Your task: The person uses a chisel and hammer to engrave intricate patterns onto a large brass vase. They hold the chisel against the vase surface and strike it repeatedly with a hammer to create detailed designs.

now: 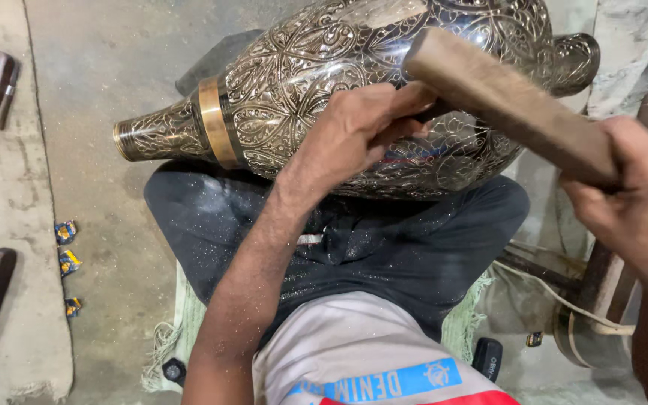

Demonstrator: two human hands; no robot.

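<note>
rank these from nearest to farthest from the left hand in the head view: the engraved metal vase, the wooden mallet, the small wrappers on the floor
1. Engraved metal vase: directly under the left hand, which rests on its side across the lap.
2. Wooden mallet: just to the right, its head above the left hand's fingers, gripped by the right hand.
3. Small wrappers: far left on the concrete floor.

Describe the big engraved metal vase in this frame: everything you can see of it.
The vase is a large, dark, shiny metal vessel covered in fine engraved floral and leaf patterns. It lies on its side across the person's dark-trousered lap, its narrow flared neck pointing left over the concrete floor. A plain gold-coloured band rings the base of the neck. The left hand rests on its belly, pinching a thin tool against it; the right hand holds a wooden mallet above it.
</note>
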